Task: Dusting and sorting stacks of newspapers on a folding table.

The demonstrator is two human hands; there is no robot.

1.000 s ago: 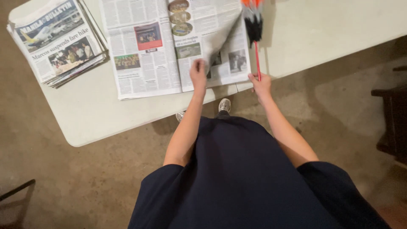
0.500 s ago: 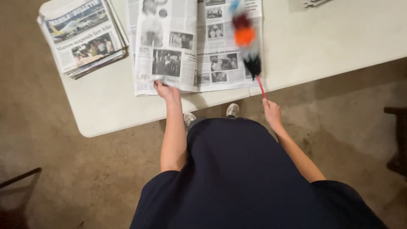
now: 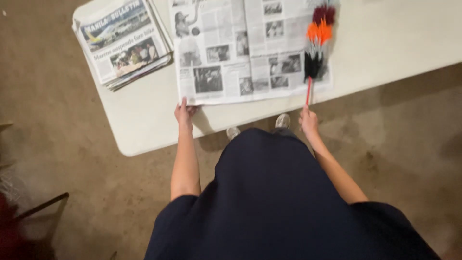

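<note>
An open newspaper [image 3: 250, 53] lies spread on a white table [image 3: 144, 125]. My left hand [image 3: 184, 112] grips its near left corner at the bottom edge. My right hand [image 3: 308, 120] holds the red handle of a feather duster [image 3: 315, 53]. The duster's black, orange and dark red feathers rest on the right side of the open newspaper.
A stack of folded newspapers [image 3: 122, 43] sits at the table's left end. The floor is brown and rough. A dark chair leg [image 3: 43, 207] shows at the lower left. My shoes [image 3: 283, 120] peek out under the table edge.
My left hand slid left along the paper's bottom edge to its corner. The duster stays on the right side of the newspaper. The view shifted slightly.
</note>
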